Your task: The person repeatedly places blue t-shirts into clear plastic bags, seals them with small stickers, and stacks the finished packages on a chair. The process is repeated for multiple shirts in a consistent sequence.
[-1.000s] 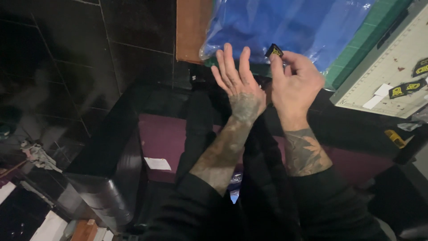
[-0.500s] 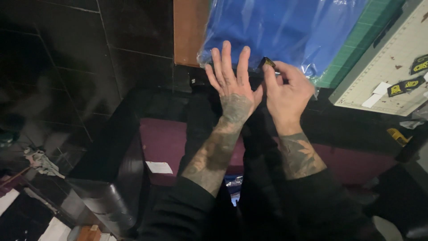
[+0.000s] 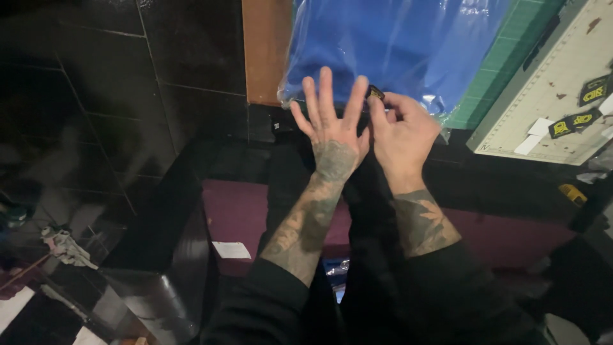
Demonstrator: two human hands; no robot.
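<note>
Pressing flat against a blue garment sealed in a clear plastic bag [image 3: 396, 45], the person's left hand [image 3: 332, 131] lies with fingers spread wide and holds nothing, while the right hand [image 3: 402, 134], just beside it at three o'clock, pinches a small black label with yellow edging [image 3: 375, 93] between thumb and forefinger. The bag is glossy and creased, its plastic catching white glints, and the blue fabric inside fills it almost to the sealed lower edge. One bag shows, and one pinched label; two more black-and-yellow patches [image 3: 584, 105] lie well apart at the frame's three o'clock on a pale cutting board [image 3: 543, 96], beside two small white slips. The bag sits at twelve o'clock from both hands, on a green cutting mat [image 3: 504, 70] and a wooden tabletop [image 3: 265, 51], its bottom edge under the left fingertips. The pinched label is held at the bag's lower edge, touching the left hand's index finger. Both forearms are tattooed and emerge from black sleeves. At the frame's seven o'clock, one white paper slip [image 3: 231, 250] rests on a maroon surface [image 3: 236, 211] beside a black bin [image 3: 159, 275].
</note>
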